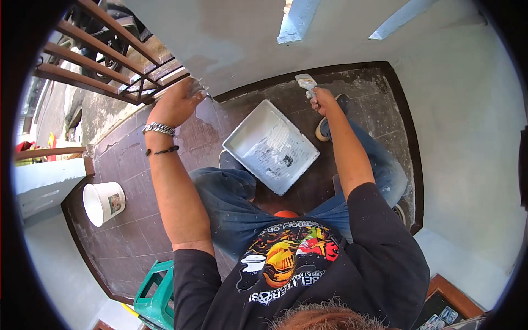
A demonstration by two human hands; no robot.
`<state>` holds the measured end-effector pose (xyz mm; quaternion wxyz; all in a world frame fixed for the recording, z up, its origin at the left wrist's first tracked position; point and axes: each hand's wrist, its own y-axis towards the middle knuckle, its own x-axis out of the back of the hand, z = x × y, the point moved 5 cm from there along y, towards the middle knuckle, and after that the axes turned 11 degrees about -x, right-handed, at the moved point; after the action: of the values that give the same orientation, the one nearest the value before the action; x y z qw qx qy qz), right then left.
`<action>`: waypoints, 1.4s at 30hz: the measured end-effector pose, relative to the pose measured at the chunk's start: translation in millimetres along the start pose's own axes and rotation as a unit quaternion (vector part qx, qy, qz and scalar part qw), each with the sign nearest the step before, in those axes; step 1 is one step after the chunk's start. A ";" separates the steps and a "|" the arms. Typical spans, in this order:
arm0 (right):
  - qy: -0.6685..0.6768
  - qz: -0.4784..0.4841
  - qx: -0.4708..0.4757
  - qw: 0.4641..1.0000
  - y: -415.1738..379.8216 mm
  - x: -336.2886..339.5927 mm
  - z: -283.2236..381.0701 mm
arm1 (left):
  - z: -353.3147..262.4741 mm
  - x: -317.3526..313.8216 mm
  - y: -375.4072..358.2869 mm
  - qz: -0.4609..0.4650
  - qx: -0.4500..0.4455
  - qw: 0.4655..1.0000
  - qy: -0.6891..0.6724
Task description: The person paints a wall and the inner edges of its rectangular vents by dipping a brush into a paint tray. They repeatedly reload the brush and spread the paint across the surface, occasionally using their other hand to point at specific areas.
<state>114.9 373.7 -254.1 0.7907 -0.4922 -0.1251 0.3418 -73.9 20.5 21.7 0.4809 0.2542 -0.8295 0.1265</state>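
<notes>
My right hand is wrapped round the handle of a paintbrush, its pale, paint-coated head close to the foot of the wall. At the gate's lower corner is my left hand, fingers curled at the wall's edge; something greyish and glossy shows at the fingertips, and I cannot tell what it is. Between my two arms a white paint tray lies on the floor, with grey-white paint smeared over its inside and a dark patch near one end.
Brown metal gate bars stand at upper left beside the wall. On the tiled floor are a white bucket at left and a green plastic stool at lower left. My legs in jeans flank the tray.
</notes>
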 end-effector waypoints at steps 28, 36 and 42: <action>-0.058 0.041 0.109 0.991 -45.4 -39.6 94.0 | 7.2 -20.5 19.3 0.034 0.001 0.999 -0.010; -0.069 0.118 0.218 0.966 -147.6 -24.3 119.7 | 0.4 -17.3 9.6 0.042 0.016 0.999 -0.014; 0.018 0.102 0.282 0.954 -120.7 -7.5 66.2 | 11.4 -14.5 -0.5 0.044 0.044 0.998 -0.006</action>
<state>124.4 380.6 -116.7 0.8603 -0.2654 0.0411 0.4333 -76.1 19.3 3.4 0.4582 0.2391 -0.8366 0.1819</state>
